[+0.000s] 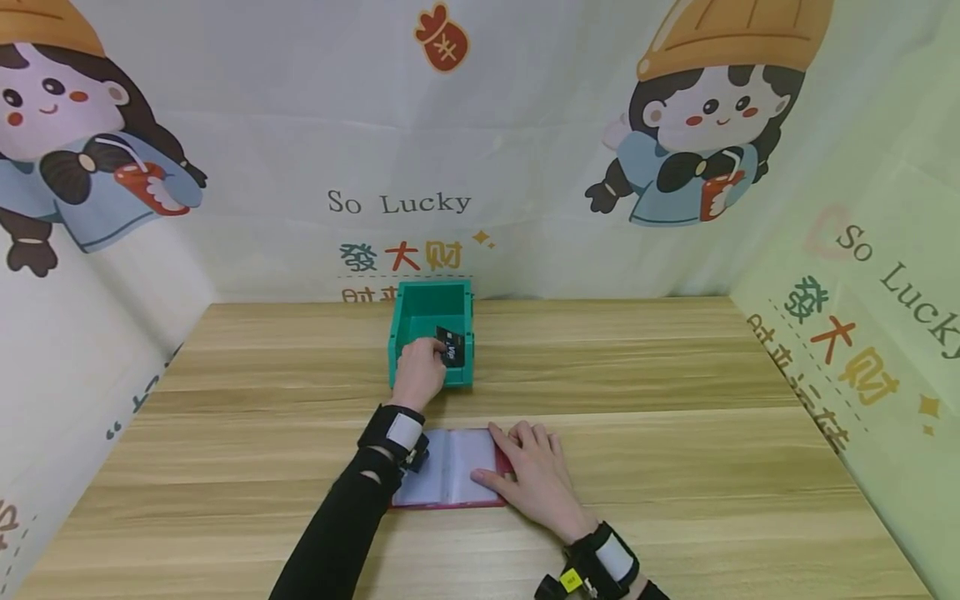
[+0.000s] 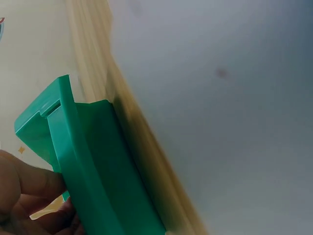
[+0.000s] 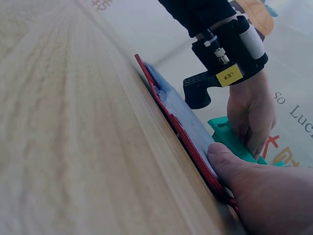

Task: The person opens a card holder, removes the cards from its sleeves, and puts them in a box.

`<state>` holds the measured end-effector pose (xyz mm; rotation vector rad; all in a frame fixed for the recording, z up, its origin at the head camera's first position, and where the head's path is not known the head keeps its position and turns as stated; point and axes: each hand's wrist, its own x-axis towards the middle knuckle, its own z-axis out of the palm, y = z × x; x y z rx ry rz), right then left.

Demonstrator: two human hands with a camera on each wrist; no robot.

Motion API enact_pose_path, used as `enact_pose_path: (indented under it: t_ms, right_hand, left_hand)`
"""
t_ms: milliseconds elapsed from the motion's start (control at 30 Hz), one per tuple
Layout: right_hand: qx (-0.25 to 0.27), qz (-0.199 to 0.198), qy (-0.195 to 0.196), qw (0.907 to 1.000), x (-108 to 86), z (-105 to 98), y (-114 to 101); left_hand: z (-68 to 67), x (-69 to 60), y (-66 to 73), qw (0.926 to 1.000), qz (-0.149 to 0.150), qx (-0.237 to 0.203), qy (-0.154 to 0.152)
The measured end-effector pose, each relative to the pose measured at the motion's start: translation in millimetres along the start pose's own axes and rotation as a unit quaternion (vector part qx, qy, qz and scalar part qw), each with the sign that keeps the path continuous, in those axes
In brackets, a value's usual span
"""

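Note:
My left hand (image 1: 420, 371) reaches into a teal plastic bin (image 1: 468, 292) and pinches a black card (image 1: 452, 347) with pale lettering. In the left wrist view, the fingers (image 2: 41, 183) are by the bin's side, and the card is hidden there. Closer to me, a small red-covered card holder (image 1: 468, 467) lies spread on the table, showing its clear sleeve pages. Over its right edge rests my right hand (image 1: 536, 479), fingers extended and thumb on the page. The right wrist view shows that thumb (image 3: 220, 154) on the sleeves above the red cover (image 3: 181, 132).
Beneath everything is a wood-grain table (image 1: 675, 433). Its back edge meets a printed cloth backdrop (image 1: 525, 150), with more cloth along the left and right sides. The bin stands close to that back edge.

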<state>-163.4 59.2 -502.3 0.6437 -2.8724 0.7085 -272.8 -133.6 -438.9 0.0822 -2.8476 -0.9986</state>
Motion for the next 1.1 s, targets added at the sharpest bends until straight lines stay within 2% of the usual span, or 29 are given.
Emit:
enact_pose_path:
  t_ms: [100, 200, 300, 567, 733, 900, 1100]
  right_hand:
    - [-0.002, 0.000, 0.001, 1.0000, 0.2, 0, 1]
    - [-0.003, 0.000, 0.002, 1.0000, 0.1, 0, 1]
    - [-0.004, -0.001, 0.002, 1.0000, 0.0, 0, 1]
    - [-0.005, -0.003, 0.005, 1.0000, 0.0, 0, 2]
    - [-0.007, -0.002, 0.003, 1.0000, -0.1, 0, 3]
    - [-0.002, -0.001, 0.003, 1.0000, -0.4, 0, 3]
    - [-0.005, -0.005, 0.008, 0.9999, -1.1, 0, 4]
  left_hand:
    - [0.6, -2.2, 1.9, 0.9981, 0.025, 0.056, 0.004]
    - [1.6, -5.1, 3.8, 0.9926, 0.043, 0.113, 0.009]
    - [2.8, -7.5, 5.8, 0.9899, 0.031, 0.138, -0.001]
    - [4.8, -8.9, 7.7, 0.9896, -0.007, 0.139, -0.037]
    - [4.5, -9.1, 9.4, 0.9884, -0.016, 0.144, -0.045]
    - [5.0, -10.9, 9.8, 0.9875, -0.004, 0.153, -0.038]
    - [8.2, -15.3, 6.9, 0.9883, 0.042, 0.147, -0.010]
